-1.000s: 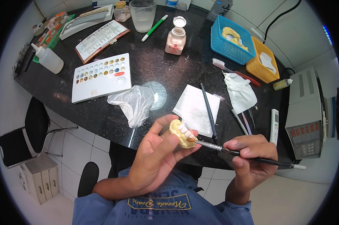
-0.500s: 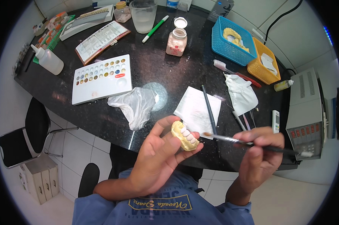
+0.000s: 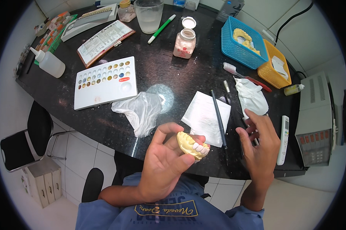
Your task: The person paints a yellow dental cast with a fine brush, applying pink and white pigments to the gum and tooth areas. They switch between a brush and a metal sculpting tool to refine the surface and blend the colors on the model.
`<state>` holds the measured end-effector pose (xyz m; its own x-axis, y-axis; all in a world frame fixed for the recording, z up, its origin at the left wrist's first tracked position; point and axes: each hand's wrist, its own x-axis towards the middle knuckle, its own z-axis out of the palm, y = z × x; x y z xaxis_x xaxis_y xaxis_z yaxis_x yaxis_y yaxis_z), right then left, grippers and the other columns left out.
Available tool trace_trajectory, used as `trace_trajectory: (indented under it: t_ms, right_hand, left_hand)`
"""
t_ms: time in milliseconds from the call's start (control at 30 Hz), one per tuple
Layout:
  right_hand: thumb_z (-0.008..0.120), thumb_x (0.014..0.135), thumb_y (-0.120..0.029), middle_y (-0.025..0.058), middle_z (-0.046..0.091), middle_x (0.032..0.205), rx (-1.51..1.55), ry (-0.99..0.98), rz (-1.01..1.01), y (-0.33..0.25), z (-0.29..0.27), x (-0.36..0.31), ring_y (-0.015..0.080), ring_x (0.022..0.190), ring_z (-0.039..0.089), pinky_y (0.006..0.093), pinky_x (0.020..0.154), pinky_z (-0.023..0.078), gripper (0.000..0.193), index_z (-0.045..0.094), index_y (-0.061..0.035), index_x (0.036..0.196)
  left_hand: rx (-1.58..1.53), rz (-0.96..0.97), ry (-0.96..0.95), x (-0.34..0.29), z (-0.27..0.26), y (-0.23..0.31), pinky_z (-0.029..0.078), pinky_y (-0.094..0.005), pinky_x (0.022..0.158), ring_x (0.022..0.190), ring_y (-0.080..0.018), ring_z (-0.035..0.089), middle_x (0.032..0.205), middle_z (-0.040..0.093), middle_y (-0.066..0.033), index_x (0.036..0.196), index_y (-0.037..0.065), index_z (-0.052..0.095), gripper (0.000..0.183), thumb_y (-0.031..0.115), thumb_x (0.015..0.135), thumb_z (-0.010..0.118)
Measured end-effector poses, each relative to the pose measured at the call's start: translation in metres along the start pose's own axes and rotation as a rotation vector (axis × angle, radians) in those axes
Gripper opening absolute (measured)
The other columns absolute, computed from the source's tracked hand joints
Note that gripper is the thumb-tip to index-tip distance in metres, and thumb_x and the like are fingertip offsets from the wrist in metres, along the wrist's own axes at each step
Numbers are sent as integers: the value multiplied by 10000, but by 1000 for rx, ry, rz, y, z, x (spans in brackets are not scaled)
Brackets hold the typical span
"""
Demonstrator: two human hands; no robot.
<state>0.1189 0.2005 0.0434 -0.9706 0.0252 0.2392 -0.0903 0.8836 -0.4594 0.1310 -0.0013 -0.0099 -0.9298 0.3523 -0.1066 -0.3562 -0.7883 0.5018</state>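
A yellow dental cast (image 3: 186, 143) with several pinkish-white teeth (image 3: 201, 148) set along one side is held up in my left hand (image 3: 163, 165). Thumb and fingers grip it by its edges, with the white teeth facing right. My right hand (image 3: 262, 147) is over the slim instruments at the right of the table, its thumb and index finger apart. The instruments are partly hidden under those fingers, so contact is hard to tell. A brush (image 3: 226, 86) with a silvery end lies just beyond. Between the hands, a dark slender tool (image 3: 219, 119) rests across a folded white tissue (image 3: 201, 111).
A crumpled tissue (image 3: 251, 97), a toothbrush (image 3: 244, 74) and a remote control (image 3: 283, 140) flank my right hand. Farther back stand an open powder jar (image 3: 184, 46), a blue basket (image 3: 242, 55) and a yellow basket (image 3: 270, 73). At left are a white palette (image 3: 100, 92) and a plastic bag (image 3: 138, 111).
My right hand has let go of the brush, which now lies on the table, and has shifted to the instruments. My left hand has turned the cast.
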Motion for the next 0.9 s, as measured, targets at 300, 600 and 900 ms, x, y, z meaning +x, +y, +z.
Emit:
trace_trajectory:
  t_ms: [300, 600, 900]
  right_hand:
    - [731, 726, 15, 108, 601, 816, 120, -200, 11, -9, 8, -10, 182, 614, 587, 275, 542, 478, 360, 608, -6, 1064]
    - [725, 733, 13, 107, 594, 807, 61, -207, 47, -15, 6, -11, 184, 615, 591, 281, 534, 480, 367, 602, -7, 1078]
    - [714, 763, 3, 112, 618, 787, 91, -42, 37, -9, 4, -18, 181, 585, 589, 279, 545, 487, 239, 630, 12, 986]
  left_hand:
    - [-73, 42, -9, -1, -2, -4, 423, -361, 1016, 1185, -234, 520, 1226, 530, -226, 1254, 71, 301, 505, -90, 860, 574]
    - [76, 56, 3, -1, 0, -3, 349, -529, 1082, 1195, -227, 498, 1102, 559, -133, 1256, 83, 273, 520, 39, 875, 623]
    - [75, 66, 10, -2, 0, -4, 353, -532, 1078, 1189, -229, 500, 1098, 557, -133, 1246, 85, 277, 518, 27, 868, 627]
